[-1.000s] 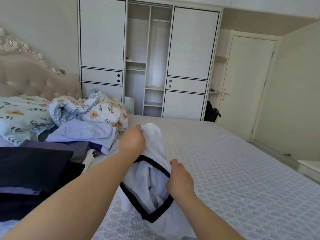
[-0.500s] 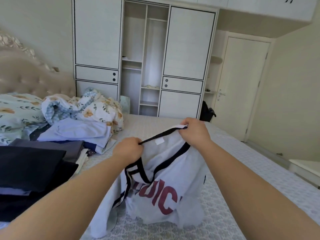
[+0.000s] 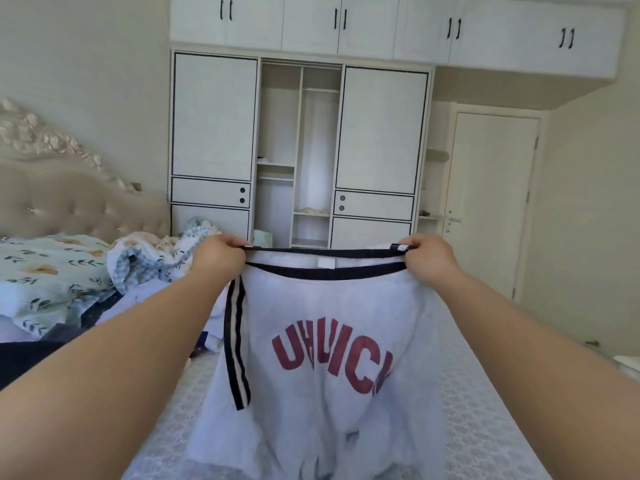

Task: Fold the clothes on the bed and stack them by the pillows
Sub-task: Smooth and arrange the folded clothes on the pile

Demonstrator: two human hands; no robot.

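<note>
A white shirt (image 3: 322, 393) with red letters and black trim hangs spread out above the bed (image 3: 485, 427), held up at its top edge. The left hand (image 3: 218, 259) and right hand (image 3: 427, 259) each pinch a corner. Other clothes (image 3: 149, 271) lie heaped near the pillow (image 3: 45, 268) at left

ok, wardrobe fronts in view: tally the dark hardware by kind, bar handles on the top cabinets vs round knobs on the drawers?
Bar handles on the top cabinets: 8
Round knobs on the left drawer: 2
Round knobs on the right drawer: 2
Total: 12
</note>
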